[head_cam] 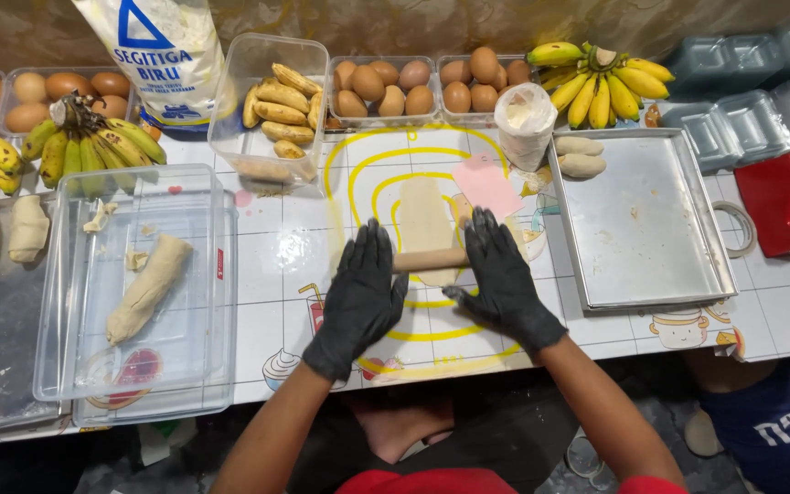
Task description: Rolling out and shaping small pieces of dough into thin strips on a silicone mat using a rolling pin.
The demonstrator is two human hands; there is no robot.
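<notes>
Currently at the rolling stage. Left hand (358, 297) in black glove: open, fingers spread, palm pressed flat on the left end of the short wooden rolling pin (430, 260). Right hand (502, 279), also in a black glove: open and flat in the same way on the right end. No closed grip on either side.

Rolling pin lying crosswise over the near end of a pale, flattened strip of dough (424, 220). Strip lying lengthwise on the white patterned tabletop (276, 265), between the hands and running away from the body.

Close by:
- Rectangular metal baking tray (642, 229) to the right, with two shaped dough pieces (580, 155) at its far left corner.
- Clear plastic box (221, 274) to the left, holding a log of raw dough (148, 288).
- Clear tub of peeled bananas (281, 101) beyond the strip.
- Small open bag of white flour (525, 119) just beside the tray.

Judged from the strip's shape: thinning well advanced, far end already flat. For the next stroke, keep equal pressure under both palms, hold the pin square to the strip, and watch for sticking at the near edge.
</notes>
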